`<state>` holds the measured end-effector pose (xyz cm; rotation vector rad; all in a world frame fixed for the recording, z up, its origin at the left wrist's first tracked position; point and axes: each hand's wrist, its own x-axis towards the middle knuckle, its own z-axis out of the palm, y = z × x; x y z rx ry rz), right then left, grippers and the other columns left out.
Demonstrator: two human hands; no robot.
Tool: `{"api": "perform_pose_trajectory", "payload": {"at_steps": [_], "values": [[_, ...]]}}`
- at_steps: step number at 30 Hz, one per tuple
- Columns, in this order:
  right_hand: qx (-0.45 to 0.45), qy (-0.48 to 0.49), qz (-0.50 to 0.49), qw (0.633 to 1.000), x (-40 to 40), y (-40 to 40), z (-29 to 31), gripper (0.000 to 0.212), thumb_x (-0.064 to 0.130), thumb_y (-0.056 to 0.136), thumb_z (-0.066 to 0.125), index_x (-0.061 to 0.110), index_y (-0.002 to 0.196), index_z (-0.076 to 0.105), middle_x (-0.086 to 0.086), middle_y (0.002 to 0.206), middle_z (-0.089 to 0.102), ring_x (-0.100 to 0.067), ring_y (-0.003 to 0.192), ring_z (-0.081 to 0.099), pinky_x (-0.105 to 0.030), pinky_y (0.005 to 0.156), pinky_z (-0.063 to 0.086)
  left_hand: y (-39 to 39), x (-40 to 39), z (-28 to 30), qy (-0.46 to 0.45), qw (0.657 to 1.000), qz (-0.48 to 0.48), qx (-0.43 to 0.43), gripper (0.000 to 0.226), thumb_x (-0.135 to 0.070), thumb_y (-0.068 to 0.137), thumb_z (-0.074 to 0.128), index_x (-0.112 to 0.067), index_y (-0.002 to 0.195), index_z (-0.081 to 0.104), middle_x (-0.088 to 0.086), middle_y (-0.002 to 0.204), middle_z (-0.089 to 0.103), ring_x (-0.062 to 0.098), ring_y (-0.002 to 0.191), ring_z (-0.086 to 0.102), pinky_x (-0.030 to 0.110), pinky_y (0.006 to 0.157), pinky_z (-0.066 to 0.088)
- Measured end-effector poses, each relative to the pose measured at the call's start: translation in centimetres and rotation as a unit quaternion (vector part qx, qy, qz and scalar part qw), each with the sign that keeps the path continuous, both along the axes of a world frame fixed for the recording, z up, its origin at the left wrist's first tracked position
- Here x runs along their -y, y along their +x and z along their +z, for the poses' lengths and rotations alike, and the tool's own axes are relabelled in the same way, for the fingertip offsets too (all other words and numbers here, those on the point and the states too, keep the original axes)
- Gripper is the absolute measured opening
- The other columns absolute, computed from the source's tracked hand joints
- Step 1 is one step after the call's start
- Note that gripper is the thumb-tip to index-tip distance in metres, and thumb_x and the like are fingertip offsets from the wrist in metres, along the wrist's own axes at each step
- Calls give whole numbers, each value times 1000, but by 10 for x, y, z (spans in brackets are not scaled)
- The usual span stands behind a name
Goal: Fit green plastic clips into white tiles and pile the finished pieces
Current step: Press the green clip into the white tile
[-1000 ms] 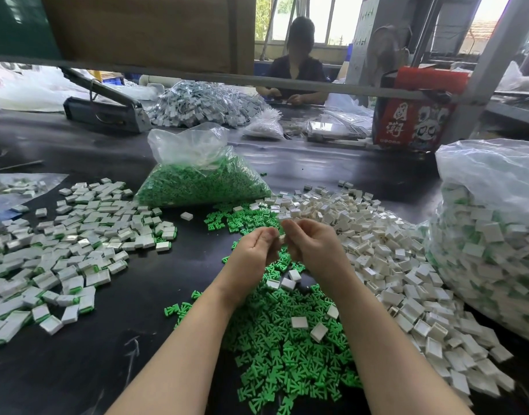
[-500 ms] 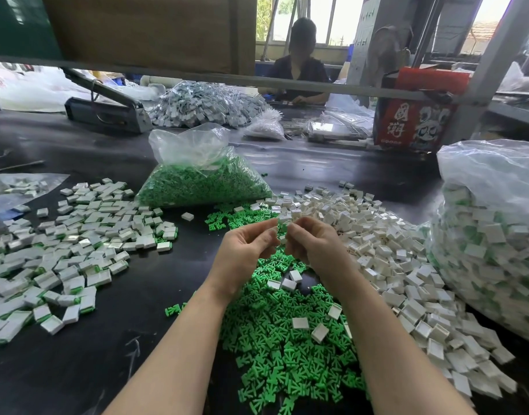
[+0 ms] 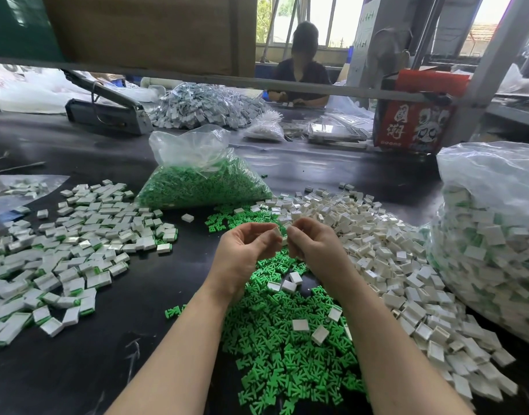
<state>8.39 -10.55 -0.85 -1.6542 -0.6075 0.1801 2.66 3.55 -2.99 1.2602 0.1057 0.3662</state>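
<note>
Both hands are raised over the loose green clips [image 3: 287, 339], left hand [image 3: 245, 250] pinching a white tile [image 3: 277, 232], right hand [image 3: 314, 244] curled, contents hidden; finished pile [image 3: 62, 259] lies left.

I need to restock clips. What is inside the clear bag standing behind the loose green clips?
The clear bag holds green clips, heaped in its lower half; its crumpled top looks empty. Whatever lies deeper in the heap is covered.

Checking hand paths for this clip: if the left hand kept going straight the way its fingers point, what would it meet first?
The left hand, pinching a white tile, points toward the right hand. It would probably meet those fingertips first, though depth is unclear.
</note>
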Motion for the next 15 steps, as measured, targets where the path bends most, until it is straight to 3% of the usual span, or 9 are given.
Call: {"api": "perform_pose_trajectory", "payload": {"at_steps": [7, 15], "values": [[59, -60, -3, 996, 3, 0, 3, 19, 10, 97, 55, 3, 81, 58, -4, 62, 55, -7, 51, 46, -23, 55, 39, -4, -4, 3, 24, 1000, 1, 6, 27, -22, 70, 78, -9, 94, 76, 13, 88, 76, 17, 77, 71, 19, 69, 55], [69, -97, 32, 992, 5, -3, 8, 19, 10, 98, 54, 3, 81, 57, -6, 64, 49, -17, 61, 43, -36, 62, 38, -3, -8, 1, 54, 998, -12, 12, 20, -25, 69, 80, -17, 87, 80, 13, 89, 76, 19, 79, 72, 21, 70, 56]]}}
